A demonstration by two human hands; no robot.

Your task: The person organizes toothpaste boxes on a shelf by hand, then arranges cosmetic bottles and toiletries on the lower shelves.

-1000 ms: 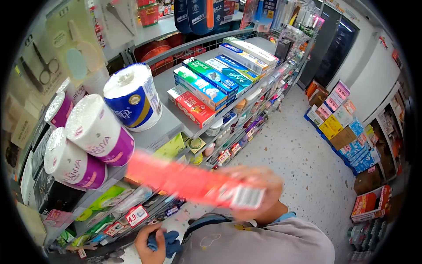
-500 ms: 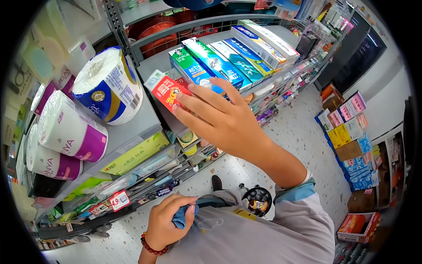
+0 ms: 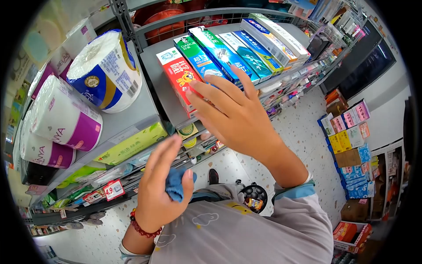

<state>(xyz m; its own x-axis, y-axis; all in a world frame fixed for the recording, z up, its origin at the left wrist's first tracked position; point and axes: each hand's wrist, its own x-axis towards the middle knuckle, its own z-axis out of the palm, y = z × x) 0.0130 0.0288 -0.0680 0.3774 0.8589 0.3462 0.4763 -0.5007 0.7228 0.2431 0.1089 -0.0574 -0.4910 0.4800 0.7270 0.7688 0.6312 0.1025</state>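
A red toothpaste box (image 3: pixel 176 78) lies on the grey shelf (image 3: pixel 163 90), beside a green-and-blue Darlie toothpaste box (image 3: pixel 198 57). My right hand (image 3: pixel 235 112) is spread over the near ends of these boxes. Its fingertips overlap the red box's right side; whether they press on it I cannot tell. In my left hand (image 3: pixel 156 193) a crumpled blue cloth (image 3: pixel 175 184) is tucked between thumb and palm, while the fingers stretch upward. This hand is in front of the shelf edge, above my lap.
Several more toothpaste boxes (image 3: pixel 263 42) continue the row rightward. Wrapped toilet rolls (image 3: pixel 107 72) stand on the left shelf. A wire rail (image 3: pixel 211 15) runs behind. Stacked cartons (image 3: pixel 351 145) line the right wall, and a black round container (image 3: pixel 255 196) is below near my foot.
The red box, tilted under my right hand before, now lies flat in line with the row. My left hand has risen toward the shelf, its fingers straightening around the cloth.
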